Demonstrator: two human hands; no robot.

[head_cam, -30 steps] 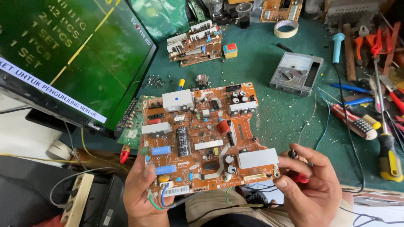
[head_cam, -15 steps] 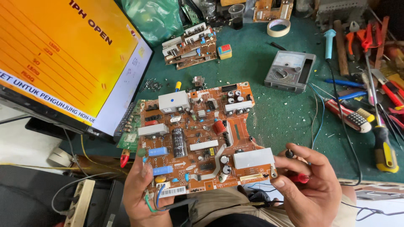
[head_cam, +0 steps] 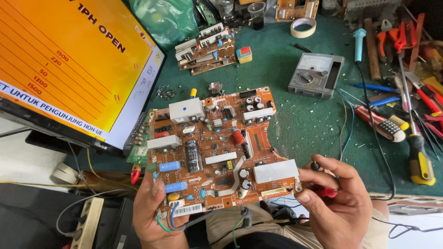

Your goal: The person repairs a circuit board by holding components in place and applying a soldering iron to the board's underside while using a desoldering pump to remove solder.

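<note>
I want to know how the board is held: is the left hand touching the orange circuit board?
Touching. The head view shows the left hand gripping the orange circuit board at its lower left corner.

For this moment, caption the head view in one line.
Both hands, left and right, hold a brown circuit board above a green bench.

The left hand [head_cam: 154, 210] sits at the near left, palm turned up and toward the right, fingers curled underneath and the thumb pressed flat on top in a pinching grip. The right hand [head_cam: 339, 203] sits at the near right, back facing up, thumb stretched leftward, index finger bent over it, other fingers folded into the palm. Both wrists run off the near edge.
</note>
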